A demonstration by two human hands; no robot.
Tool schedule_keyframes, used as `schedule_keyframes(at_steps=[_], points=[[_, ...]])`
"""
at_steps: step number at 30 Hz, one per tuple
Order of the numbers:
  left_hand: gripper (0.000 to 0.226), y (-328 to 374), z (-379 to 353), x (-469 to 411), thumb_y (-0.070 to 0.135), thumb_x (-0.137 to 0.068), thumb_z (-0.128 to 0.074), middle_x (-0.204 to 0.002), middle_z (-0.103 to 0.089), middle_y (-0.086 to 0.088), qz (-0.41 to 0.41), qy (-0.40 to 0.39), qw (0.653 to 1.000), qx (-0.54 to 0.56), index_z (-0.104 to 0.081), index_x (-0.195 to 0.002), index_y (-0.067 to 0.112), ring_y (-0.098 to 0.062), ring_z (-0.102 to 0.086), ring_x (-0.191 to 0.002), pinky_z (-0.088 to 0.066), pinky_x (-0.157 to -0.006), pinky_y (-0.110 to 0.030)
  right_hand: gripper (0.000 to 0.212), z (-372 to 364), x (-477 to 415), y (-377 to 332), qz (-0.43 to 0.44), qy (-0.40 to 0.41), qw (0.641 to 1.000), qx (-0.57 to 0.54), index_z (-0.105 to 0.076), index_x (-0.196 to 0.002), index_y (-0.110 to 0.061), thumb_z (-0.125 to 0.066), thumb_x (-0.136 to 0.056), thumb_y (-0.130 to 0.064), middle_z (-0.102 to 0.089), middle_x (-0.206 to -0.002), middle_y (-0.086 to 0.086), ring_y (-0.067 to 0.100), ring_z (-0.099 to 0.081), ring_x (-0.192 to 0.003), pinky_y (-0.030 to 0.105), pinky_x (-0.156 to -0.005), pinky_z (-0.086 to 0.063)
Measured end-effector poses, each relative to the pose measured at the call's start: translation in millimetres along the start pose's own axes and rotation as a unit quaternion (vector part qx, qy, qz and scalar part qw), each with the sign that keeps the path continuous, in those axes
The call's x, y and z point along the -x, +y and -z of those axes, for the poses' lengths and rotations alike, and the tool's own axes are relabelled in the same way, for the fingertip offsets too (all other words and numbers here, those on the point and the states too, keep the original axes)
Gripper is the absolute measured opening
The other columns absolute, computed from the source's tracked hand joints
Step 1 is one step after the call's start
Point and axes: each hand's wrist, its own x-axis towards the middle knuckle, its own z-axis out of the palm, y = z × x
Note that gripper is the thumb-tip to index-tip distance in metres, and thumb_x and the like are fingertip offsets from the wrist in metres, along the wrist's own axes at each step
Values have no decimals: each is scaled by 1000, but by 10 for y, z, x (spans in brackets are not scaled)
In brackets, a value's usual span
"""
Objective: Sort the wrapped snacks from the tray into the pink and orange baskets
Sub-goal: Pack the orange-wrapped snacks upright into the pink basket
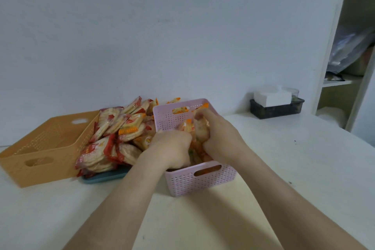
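A pink basket (pixel 199 181) stands in the middle of the white table. Both my hands reach down into it. My right hand (pixel 220 138) curls round orange-wrapped snacks (pixel 200 130) inside the basket. My left hand (pixel 171 149) dips in beside it with curled fingers among the orange packs; its fingertips are hidden. Left of the pink basket, a blue tray (pixel 105 176) carries a heap of red- and orange-wrapped round snacks (pixel 115 136). Further left stands the orange basket (pixel 40 152), with no snacks showing inside it.
A dark tissue holder (pixel 277 105) with white tissues stands against the wall at the back right. A white shelf unit (pixel 341 50) rises at the far right edge. The white table (pixel 294 168) stretches bare to the right and front.
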Motion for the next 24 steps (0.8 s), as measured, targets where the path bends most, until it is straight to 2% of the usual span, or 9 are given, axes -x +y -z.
schedule_keyframes(at_steps=[3, 5, 7, 9, 13, 16, 19, 21, 24], points=[[10, -2, -58, 20, 12, -81, -54, -89, -59, -2, 14, 60, 998, 22, -48, -85, 19, -27, -57, -91, -34, -72, -32, 48, 4, 8, 15, 2, 35, 999, -33, -44, -113, -35, -60, -74, -12, -50, -99, -10, 16, -52, -80, 28, -64, -37], [14, -7, -88, 13, 11, -82, -53, -97, -62, -4, 19, 76, 997, 24, -46, -89, 21, -29, -59, -96, -35, -71, -32, 37, 10, 10, 12, 4, 23, 999, -44, -45, -107, -34, -66, -77, -24, -50, -89, -12, 12, -51, -74, 25, -61, -35], [16, -17, -101, -1, 12, -83, -54, -101, -64, -4, 21, 81, 996, 20, -45, -92, 22, -29, -59, -96, -35, -68, -32, 22, 48, 1, -11, 3, 7, 999, -48, -50, -104, -32, -62, -85, -32, -53, -79, -13, 10, -51, -71, 25, -61, -38], [16, -29, -118, -13, 12, -84, -53, -101, -64, -5, 20, 84, 996, 10, -49, -96, 21, -29, -60, -97, -35, -67, -32, 12, 120, -18, -33, 9, 7, 1000, -24, -54, -101, -30, -55, -90, -28, -57, -76, -11, 15, -56, -73, 29, -66, -43], [25, -60, -158, -27, 13, -84, -55, -101, -64, -8, 31, 101, 994, 1, -53, -108, 19, -31, -62, -97, -40, -64, -33, 25, 359, -97, -100, 18, -27, 999, 17, -45, -107, -24, -57, -86, -17, -66, -88, 5, 26, -61, -81, 37, -72, -51], [25, -84, -195, -52, 20, -84, -59, -93, -65, -4, 38, 125, 991, -1, -52, -108, 20, -29, -64, -89, -44, -59, -34, 58, 508, -133, -119, 8, -106, 994, -2, -30, -123, -33, -64, -81, -10, -67, -92, 14, 28, -64, -79, 42, -70, -55], [13, -77, -185, -69, 17, -84, -58, -80, -56, 0, 40, 135, 990, -11, -52, -96, 19, -28, -64, -86, -42, -57, -34, 96, 596, -156, -150, 8, -199, 979, 32, -14, -140, -49, -70, -76, -6, -64, -97, 11, 26, -65, -82, 40, -71, -59], [7, -76, -176, -70, 18, -84, -60, -76, -55, 1, 39, 140, 989, -13, -57, -90, 18, -28, -63, -80, -41, -56, -33, 92, 598, -173, -204, 16, -245, 966, 77, -20, -140, -52, -70, -75, -9, -60, -101, -1, 20, -62, -85, 31, -67, -56], [13, -154, -177, -85, 27, -80, -65, -80, -60, 3, 14, 122, 992, 29, -60, -91, 21, -25, -64, -81, -49, -59, -33, 67, 558, -154, -282, 29, -256, 959, 119, -40, -134, -44, -67, -78, -17, -50, -98, -14, 12, -52, -87, 18, -64, -45]])
